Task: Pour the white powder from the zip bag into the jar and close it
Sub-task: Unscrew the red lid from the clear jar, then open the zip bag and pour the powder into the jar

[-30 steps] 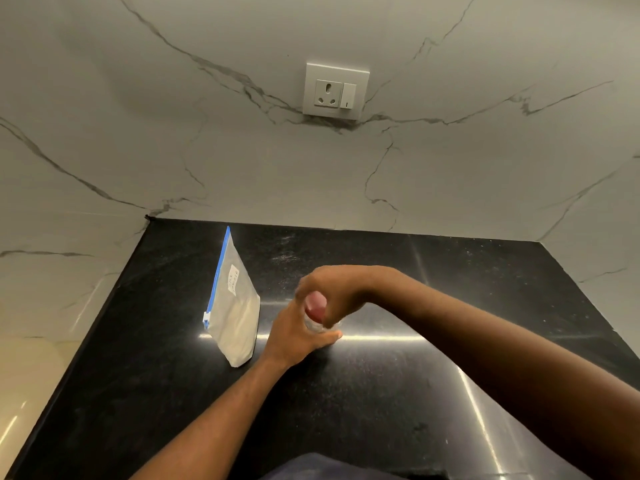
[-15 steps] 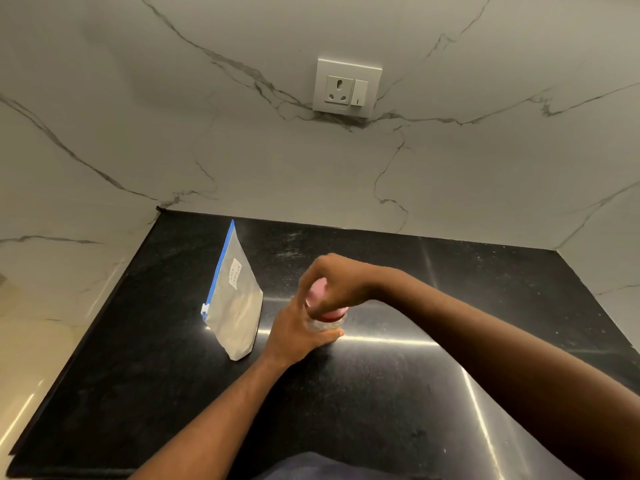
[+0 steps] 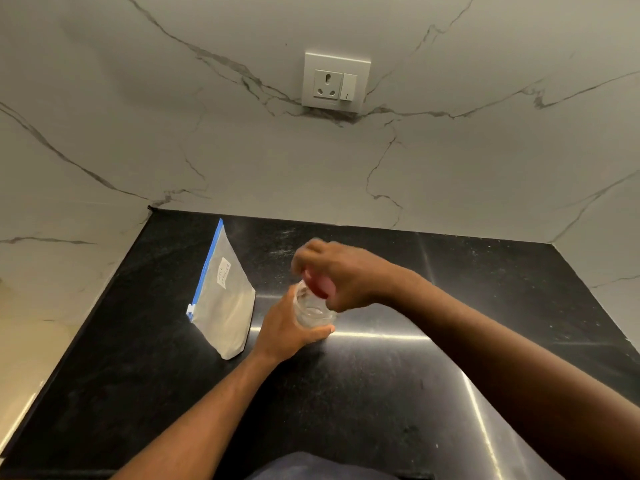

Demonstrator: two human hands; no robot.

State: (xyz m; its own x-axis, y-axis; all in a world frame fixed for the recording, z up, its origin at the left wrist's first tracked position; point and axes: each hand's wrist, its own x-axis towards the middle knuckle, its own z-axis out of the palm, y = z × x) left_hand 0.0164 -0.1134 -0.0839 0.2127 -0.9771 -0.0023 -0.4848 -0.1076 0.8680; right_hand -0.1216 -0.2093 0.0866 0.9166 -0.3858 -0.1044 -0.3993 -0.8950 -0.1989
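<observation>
On a black stone desk (image 3: 381,393) below marble walls, the left hand (image 3: 287,329) grips an upright clear glass jar (image 3: 313,308), the right hand (image 3: 341,275) clasps its pink lid (image 3: 320,284) directly above, and a sealed blue-zip plastic bag of white powder (image 3: 223,299) stands just left.

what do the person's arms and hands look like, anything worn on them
Both hands, the left hand and the right hand, are bare: no gloves, rings or watch can be seen. Both forearms are uncovered as far as the frame shows, with no sleeves or bands. The right hand is slightly motion-blurred, so fine detail there is unclear.
</observation>
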